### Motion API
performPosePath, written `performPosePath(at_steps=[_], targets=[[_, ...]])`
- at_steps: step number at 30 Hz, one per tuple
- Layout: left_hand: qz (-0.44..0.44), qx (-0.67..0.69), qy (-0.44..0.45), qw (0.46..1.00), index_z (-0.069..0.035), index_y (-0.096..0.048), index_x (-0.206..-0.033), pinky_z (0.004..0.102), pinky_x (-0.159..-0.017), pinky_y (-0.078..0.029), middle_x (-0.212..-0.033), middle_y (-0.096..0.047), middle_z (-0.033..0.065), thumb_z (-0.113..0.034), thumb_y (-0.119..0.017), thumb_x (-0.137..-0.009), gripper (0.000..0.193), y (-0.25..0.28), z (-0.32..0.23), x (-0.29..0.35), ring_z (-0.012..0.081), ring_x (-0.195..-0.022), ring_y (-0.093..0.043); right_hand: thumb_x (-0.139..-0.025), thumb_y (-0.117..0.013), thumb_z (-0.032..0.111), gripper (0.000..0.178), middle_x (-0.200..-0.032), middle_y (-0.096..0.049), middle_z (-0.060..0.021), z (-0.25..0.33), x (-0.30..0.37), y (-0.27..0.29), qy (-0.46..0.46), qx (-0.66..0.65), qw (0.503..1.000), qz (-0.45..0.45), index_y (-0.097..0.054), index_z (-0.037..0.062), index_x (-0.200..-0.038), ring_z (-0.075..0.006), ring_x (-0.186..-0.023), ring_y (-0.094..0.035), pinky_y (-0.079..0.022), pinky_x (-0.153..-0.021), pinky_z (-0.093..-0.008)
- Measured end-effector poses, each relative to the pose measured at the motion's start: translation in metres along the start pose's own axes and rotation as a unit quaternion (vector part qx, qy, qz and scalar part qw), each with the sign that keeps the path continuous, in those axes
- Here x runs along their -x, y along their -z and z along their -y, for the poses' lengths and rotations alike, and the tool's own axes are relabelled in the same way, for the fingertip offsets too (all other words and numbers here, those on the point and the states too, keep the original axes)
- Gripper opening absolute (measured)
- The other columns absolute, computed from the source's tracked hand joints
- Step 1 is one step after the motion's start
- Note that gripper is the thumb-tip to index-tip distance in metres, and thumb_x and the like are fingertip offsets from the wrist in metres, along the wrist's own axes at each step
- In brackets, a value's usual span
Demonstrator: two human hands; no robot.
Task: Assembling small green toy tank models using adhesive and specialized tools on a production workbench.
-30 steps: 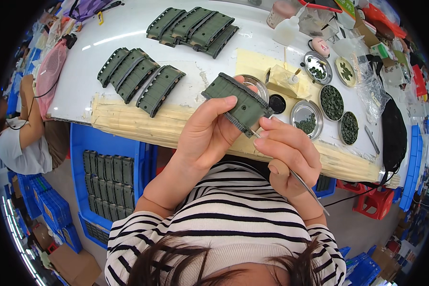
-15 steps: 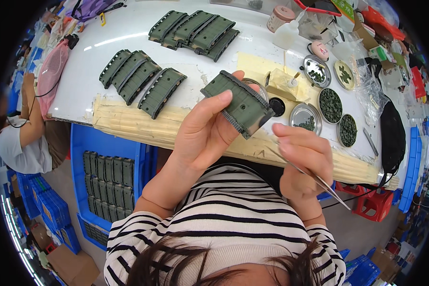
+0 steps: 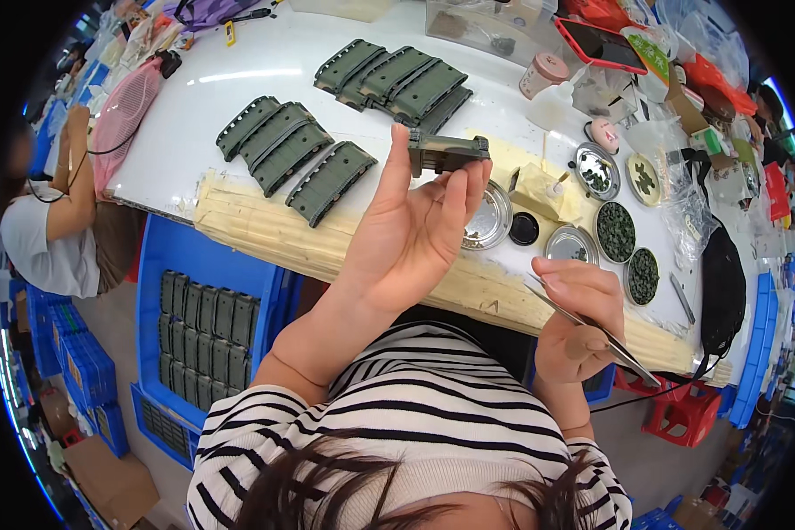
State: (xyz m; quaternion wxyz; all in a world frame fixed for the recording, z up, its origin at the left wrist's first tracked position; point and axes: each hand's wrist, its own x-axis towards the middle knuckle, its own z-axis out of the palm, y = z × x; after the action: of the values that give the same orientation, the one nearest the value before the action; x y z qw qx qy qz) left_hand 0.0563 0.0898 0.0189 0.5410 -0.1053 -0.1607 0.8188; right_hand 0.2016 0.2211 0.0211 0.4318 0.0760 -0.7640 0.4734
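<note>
Raised over the bench, my left hand (image 3: 406,234) grips a dark green curved model panel (image 3: 450,152) between thumb and fingers. The panel is turned edge-on, so its broad face is mostly hidden. To the right and lower, my right hand (image 3: 583,305) is closed round metal tweezers (image 3: 629,357), whose tips point up and left, apart from the panel. Similar green panels lie in two groups, one at the left (image 3: 331,184) and one farther back (image 3: 402,84). Close to my right hand stand round tins of small dark green pieces (image 3: 616,233), (image 3: 642,276).
Beside the tins are a yellowish block with a stick (image 3: 543,192), a black round cap (image 3: 524,229) and a second pair of tweezers or blade (image 3: 682,298). A blue crate (image 3: 155,265) of panels stands below left. A black bag (image 3: 724,283) hangs at the right edge. Another person sits far left.
My left hand has lifted the panel and tilted it from face-up to edge-on. The tweezers have shifted slightly in my right hand's grip. The whole view has turned a little.
</note>
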Motion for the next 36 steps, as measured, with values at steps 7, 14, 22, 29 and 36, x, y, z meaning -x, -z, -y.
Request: performPosePath(at_steps=[7, 14, 22, 29, 36], targets=[[-0.027, -0.049, -0.031, 0.998, 0.013, -0.043, -0.110, 0.0246, -0.088, -0.057, -0.109, -0.055, 0.0191, -0.037, -0.065, -0.087, 0.059, 0.002, 0.001, -0.003, 0.0236, -0.103, -0.060, -0.098, -0.045, 0.038, 0.045, -0.089, -0.064, -0.0152, -0.003, -0.001, -0.003, 0.003, -0.010, 1.000, -0.003, -0.065, -0.0018, -0.096, -0.0279, -0.084, -0.066, -0.052, -0.071, -0.0329], [-0.041, -0.076, -0.048, 0.995, 0.011, -0.045, -0.108, 0.0244, -0.088, -0.057, -0.109, -0.055, 0.0176, -0.037, -0.063, -0.088, 0.055, 0.003, -0.001, -0.003, 0.0237, -0.103, -0.060, -0.098, -0.048, 0.032, 0.039, -0.092, -0.066, -0.0186, -0.004, -0.004, -0.004, 0.016, -0.018, 1.000, 0.014, -0.065, -0.0027, -0.100, -0.0265, -0.081, -0.065, -0.052, -0.070, -0.0325], [-0.041, -0.450, -0.187, 0.873, -0.010, -0.035, -0.138, 0.0342, -0.097, -0.050, -0.131, -0.049, 0.0145, -0.022, -0.055, -0.096, 0.048, 0.003, 0.014, 0.016, 0.0252, -0.117, -0.054, -0.096, -0.049, 0.015, 0.024, -0.093, -0.065, -0.0142, -0.012, -0.009, 0.025, -0.056, 0.055, 0.995, -0.058, -0.062, -0.0040, -0.104, -0.0225, -0.090, -0.060, -0.046, -0.083, -0.0331], [-0.070, -0.391, -0.055, 0.916, -0.006, -0.025, -0.143, 0.0433, -0.099, -0.048, -0.136, -0.045, 0.0179, -0.017, -0.042, -0.099, 0.049, 0.010, 0.019, 0.043, 0.0319, -0.121, -0.052, -0.097, -0.048, 0.014, 0.025, -0.082, -0.054, -0.0088, -0.036, -0.027, 0.115, -0.135, 0.357, 0.924, 0.008, -0.065, -0.0026, -0.088, -0.0173, -0.070, -0.048, -0.040, -0.066, -0.0271], [-0.186, -0.445, -0.061, 0.874, -0.004, -0.049, -0.121, 0.0343, -0.095, -0.049, -0.110, -0.063, 0.0119, 0.004, -0.061, -0.084, 0.040, 0.022, 0.029, 0.042, 0.0187, -0.101, -0.062, -0.078, -0.064, -0.002, 0.013, -0.088, -0.061, -0.0124, -0.057, -0.039, 0.121, -0.264, 0.354, 0.885, 0.146, -0.063, 0.0008, -0.091, -0.0260, -0.080, -0.064, -0.050, -0.072, -0.0347]])
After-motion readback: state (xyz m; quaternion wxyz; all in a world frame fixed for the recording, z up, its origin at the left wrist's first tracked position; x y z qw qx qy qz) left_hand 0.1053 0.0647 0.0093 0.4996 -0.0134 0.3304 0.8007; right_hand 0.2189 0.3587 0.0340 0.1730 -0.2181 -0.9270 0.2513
